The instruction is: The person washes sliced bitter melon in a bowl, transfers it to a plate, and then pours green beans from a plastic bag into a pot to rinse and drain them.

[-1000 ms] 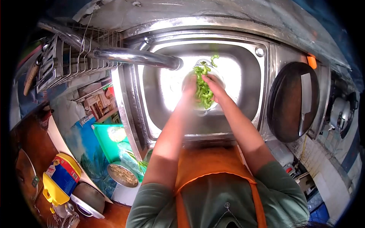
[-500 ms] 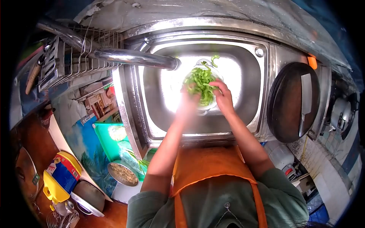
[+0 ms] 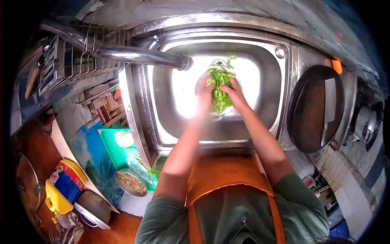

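Curved green vegetable slices (image 3: 221, 99), perhaps green pepper or bitter melon, are heaped in a pale round bowl or strainer (image 3: 239, 82) with loop handles, inside the metal sink (image 3: 269, 97). From the left side, my left hand (image 3: 205, 92) curls its fingers round part of the heap; glare washes out its wrist. My right hand (image 3: 235, 96) grips slices from the right, thumb and fingers bent around them. Fingertips of both hands are partly hidden among the greens. One loose slice (image 3: 231, 61) lies beyond the bowl's far rim.
The faucet spout (image 3: 142, 56) reaches over the sink from the left, near a wire dish rack (image 3: 87, 61). On the right, a cleaver (image 3: 330, 101) lies on a dark round board (image 3: 306, 110). A pan of chopped food (image 3: 131, 184) sits at lower left beside a green tray (image 3: 111, 148).
Both hands have closed in on the heap; my left hand moved up and farther into the greens, my right thumb shifted inward over them. The view has shifted slightly.
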`<action>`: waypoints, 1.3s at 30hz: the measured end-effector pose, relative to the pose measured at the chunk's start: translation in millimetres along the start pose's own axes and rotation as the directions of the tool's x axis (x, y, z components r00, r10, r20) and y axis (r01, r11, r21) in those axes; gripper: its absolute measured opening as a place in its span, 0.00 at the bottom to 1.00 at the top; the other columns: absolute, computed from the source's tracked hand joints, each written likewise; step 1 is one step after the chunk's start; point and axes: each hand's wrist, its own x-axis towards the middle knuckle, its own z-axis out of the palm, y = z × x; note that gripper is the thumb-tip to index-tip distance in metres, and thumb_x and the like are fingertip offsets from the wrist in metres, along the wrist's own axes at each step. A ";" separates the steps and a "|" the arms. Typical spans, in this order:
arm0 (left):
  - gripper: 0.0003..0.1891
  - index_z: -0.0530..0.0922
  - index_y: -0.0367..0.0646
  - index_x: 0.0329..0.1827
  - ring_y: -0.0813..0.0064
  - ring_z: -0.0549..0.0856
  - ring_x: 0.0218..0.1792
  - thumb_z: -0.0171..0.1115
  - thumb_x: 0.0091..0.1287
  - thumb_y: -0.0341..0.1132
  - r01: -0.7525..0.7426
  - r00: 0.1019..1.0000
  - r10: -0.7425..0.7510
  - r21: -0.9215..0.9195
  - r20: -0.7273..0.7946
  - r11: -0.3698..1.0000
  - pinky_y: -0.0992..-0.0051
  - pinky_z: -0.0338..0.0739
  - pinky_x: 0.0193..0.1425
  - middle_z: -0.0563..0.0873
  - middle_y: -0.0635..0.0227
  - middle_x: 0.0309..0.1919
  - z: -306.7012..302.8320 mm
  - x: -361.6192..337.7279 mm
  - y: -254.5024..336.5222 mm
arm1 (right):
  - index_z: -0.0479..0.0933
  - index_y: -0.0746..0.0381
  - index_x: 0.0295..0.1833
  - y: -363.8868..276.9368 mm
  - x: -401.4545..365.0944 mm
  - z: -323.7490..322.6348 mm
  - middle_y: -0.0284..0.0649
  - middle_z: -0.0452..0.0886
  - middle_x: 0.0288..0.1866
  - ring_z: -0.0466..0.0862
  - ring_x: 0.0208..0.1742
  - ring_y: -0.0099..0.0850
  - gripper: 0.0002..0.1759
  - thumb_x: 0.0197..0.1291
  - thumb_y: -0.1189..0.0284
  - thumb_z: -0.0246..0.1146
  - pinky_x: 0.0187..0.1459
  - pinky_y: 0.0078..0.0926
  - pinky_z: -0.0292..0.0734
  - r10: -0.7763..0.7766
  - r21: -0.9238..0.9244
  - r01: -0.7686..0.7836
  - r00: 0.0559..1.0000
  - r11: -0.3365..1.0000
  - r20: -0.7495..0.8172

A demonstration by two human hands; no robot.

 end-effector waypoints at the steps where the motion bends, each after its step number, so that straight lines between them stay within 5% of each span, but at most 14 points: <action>1: 0.24 0.65 0.53 0.68 0.59 0.62 0.70 0.48 0.68 0.38 -0.088 0.996 0.087 0.019 0.012 0.996 0.55 0.63 0.66 0.63 0.60 0.70 -2.6 -8.5 -1.1 | 0.63 0.62 0.69 1.3 -7.0 -0.2 0.42 0.72 0.61 0.73 0.61 0.34 0.34 0.56 0.70 0.64 0.61 0.29 0.69 -0.084 -0.107 0.082 0.996 0.991 -0.019; 3: 0.24 0.70 0.48 0.63 0.60 0.63 0.71 0.53 0.61 0.28 -0.272 0.962 0.272 0.120 0.023 0.955 0.68 0.63 0.68 0.64 0.58 0.70 -8.5 -25.9 2.0 | 0.64 0.60 0.69 2.9 -17.8 -1.6 0.44 0.70 0.65 0.70 0.65 0.37 0.34 0.54 0.74 0.64 0.65 0.30 0.66 -0.328 -0.268 0.323 0.944 0.908 0.029; 6: 0.27 0.70 0.43 0.63 0.56 0.62 0.72 0.54 0.56 0.21 -0.518 0.840 0.527 0.481 0.129 0.707 0.66 0.62 0.71 0.62 0.54 0.71 -17.6 -40.9 2.1 | 0.68 0.57 0.67 -6.3 -25.6 -9.7 0.49 0.63 0.71 0.63 0.71 0.46 0.36 0.47 0.80 0.62 0.70 0.37 0.60 -0.570 -0.549 0.618 0.771 0.562 0.284; 9: 0.27 0.70 0.35 0.62 0.50 0.61 0.72 0.53 0.55 0.17 -0.520 0.838 0.456 0.686 0.298 0.508 0.64 0.60 0.74 0.59 0.47 0.72 -23.7 -59.8 4.2 | 0.70 0.59 0.65 -4.8 -45.3 -13.4 0.47 0.66 0.70 0.65 0.71 0.48 0.33 0.49 0.85 0.60 0.71 0.36 0.62 -0.500 -0.767 0.559 0.785 0.315 0.366; 15: 0.23 0.71 0.27 0.60 0.49 0.63 0.71 0.50 0.59 0.18 -0.544 0.771 0.428 0.837 0.472 0.058 0.65 0.64 0.72 0.61 0.42 0.70 -19.6 -40.7 -38.8 | 0.74 0.62 0.62 16.8 -28.8 -5.6 0.49 0.69 0.68 0.75 0.62 0.50 0.27 0.55 0.85 0.55 0.60 0.40 0.75 -0.504 -0.829 0.475 0.814 0.294 0.288; 18: 0.23 0.71 0.31 0.61 0.48 0.66 0.69 0.51 0.60 0.20 -0.410 0.905 0.294 0.816 0.307 0.409 0.64 0.66 0.71 0.64 0.42 0.69 -20.9 -32.3 -36.8 | 0.75 0.62 0.60 -5.2 -24.2 -4.3 0.49 0.74 0.63 0.81 0.52 0.48 0.23 0.58 0.82 0.55 0.53 0.41 0.78 -0.428 -0.845 0.434 0.858 0.311 0.283; 21: 0.23 0.71 0.34 0.62 0.46 0.68 0.66 0.52 0.61 0.22 -0.302 0.949 0.040 0.865 0.313 0.402 0.62 0.68 0.69 0.66 0.43 0.67 -25.6 -52.9 37.6 | 0.74 0.62 0.60 -43.2 -36.9 0.2 0.47 0.73 0.65 0.79 0.57 0.46 0.20 0.61 0.78 0.56 0.56 0.38 0.77 -0.317 -0.866 0.377 0.908 0.329 0.274; 24: 0.23 0.70 0.33 0.62 0.46 0.70 0.65 0.54 0.62 0.23 -0.456 0.783 0.571 0.852 0.247 0.257 0.62 0.71 0.66 0.65 0.43 0.68 -19.8 -48.3 54.5 | 0.73 0.64 0.61 -36.6 -0.7 9.8 0.46 0.71 0.67 0.74 0.64 0.44 0.21 0.61 0.76 0.58 0.61 0.38 0.73 -0.679 -0.819 0.566 0.637 0.091 0.365; 26: 0.22 0.71 0.34 0.62 0.47 0.73 0.62 0.55 0.62 0.24 -0.519 0.697 0.600 0.854 0.392 0.044 0.61 0.76 0.61 0.64 0.44 0.69 -34.2 -24.2 -7.6 | 0.72 0.65 0.61 -18.1 9.8 10.3 0.45 0.70 0.68 0.72 0.67 0.43 0.23 0.59 0.76 0.59 0.64 0.38 0.70 -0.617 -0.833 0.554 0.653 -0.005 0.439; 32: 0.16 0.79 0.41 0.49 0.49 0.82 0.46 0.56 0.58 0.19 -0.445 0.752 0.659 0.745 0.009 0.497 0.59 0.78 0.47 0.80 0.55 0.52 -63.7 -5.7 35.3 | 0.78 0.62 0.56 -41.1 16.6 -31.5 0.46 0.76 0.60 0.79 0.55 0.45 0.19 0.56 0.78 0.61 0.55 0.38 0.76 -0.730 -0.799 0.509 0.670 0.320 0.135; 34: 0.25 0.74 0.47 0.58 0.51 0.79 0.51 0.56 0.55 0.18 -0.381 0.708 0.696 0.894 0.119 0.235 0.60 0.77 0.52 0.74 0.55 0.59 -84.3 23.5 52.2 | 0.79 0.61 0.53 -61.2 46.7 -52.8 0.46 0.76 0.59 0.78 0.55 0.46 0.17 0.55 0.78 0.62 0.53 0.37 0.76 -0.691 -0.878 0.399 0.713 0.263 0.117; 36: 0.30 0.71 0.54 0.63 0.54 0.75 0.58 0.55 0.56 0.19 -0.133 0.810 0.578 0.991 0.093 0.027 0.60 0.76 0.58 0.69 0.58 0.63 -86.1 52.3 59.7 | 0.80 0.59 0.51 -66.7 74.1 -66.7 0.39 0.74 0.63 0.73 0.62 0.39 0.15 0.57 0.75 0.60 0.58 0.34 0.73 -0.583 -0.843 0.534 0.664 -0.069 0.468; 38: 0.31 0.70 0.56 0.65 0.54 0.73 0.59 0.54 0.57 0.20 -0.279 0.838 0.447 0.950 0.312 -0.140 0.61 0.75 0.60 0.68 0.59 0.63 -90.4 64.3 63.9 | 0.80 0.56 0.52 -64.1 96.2 -76.4 0.36 0.73 0.64 0.71 0.64 0.36 0.17 0.56 0.74 0.60 0.61 0.35 0.70 -0.291 -0.601 0.682 0.526 -0.417 0.799; 39: 0.31 0.70 0.57 0.65 0.54 0.72 0.60 0.53 0.58 0.20 -0.334 0.844 0.390 0.930 0.369 -0.157 0.61 0.75 0.61 0.68 0.60 0.63 -92.5 67.9 63.8 | 0.81 0.55 0.50 -53.0 105.5 -72.4 0.33 0.70 0.66 0.68 0.65 0.34 0.15 0.56 0.72 0.58 0.64 0.36 0.69 -0.352 -0.599 0.684 0.486 -0.416 0.800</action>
